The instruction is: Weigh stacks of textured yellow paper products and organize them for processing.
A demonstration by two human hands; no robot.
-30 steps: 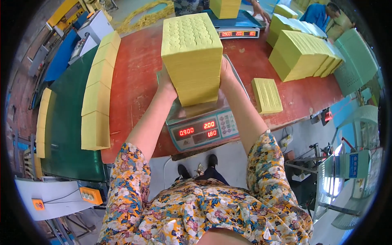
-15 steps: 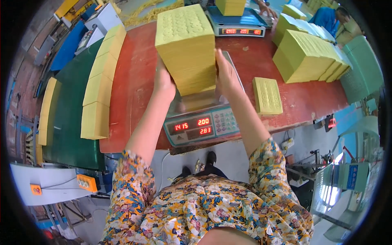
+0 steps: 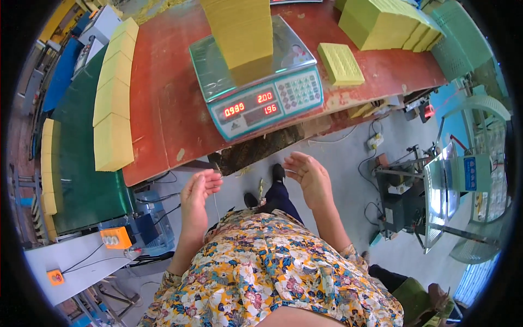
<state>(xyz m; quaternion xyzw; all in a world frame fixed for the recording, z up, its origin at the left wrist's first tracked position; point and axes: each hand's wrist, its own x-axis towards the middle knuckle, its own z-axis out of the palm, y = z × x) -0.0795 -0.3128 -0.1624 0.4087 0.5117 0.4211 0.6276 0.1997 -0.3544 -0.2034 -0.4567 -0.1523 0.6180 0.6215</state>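
A tall stack of yellow sheets (image 3: 242, 35) stands on the metal plate of a digital scale (image 3: 297, 92) with a lit red display; the stack's top runs out of view. Both hands are off it, held in the air in front of the table edge. My left hand (image 3: 198, 199) is empty, its fingers loosely bent and apart from the thumb. My right hand (image 3: 311, 179) also holds nothing, palm turned inward, fingers loosely stretched. To the right of the scale, a low stack of yellow embossed sheets (image 3: 340, 65) lies on the red table (image 3: 163, 109).
A row of yellow stacks (image 3: 113, 139) lines the table's left side, beside a green belt (image 3: 81, 180). More yellow stacks (image 3: 381, 24) and a green perforated crate (image 3: 463, 41) are at the far right. A fan (image 3: 479, 117) and another person's leg (image 3: 411, 297) are on the right.
Both hands have let go of the tall stack and drawn back toward my body. The stack now rests on the scale, whose display reads differently. The view has tilted down.
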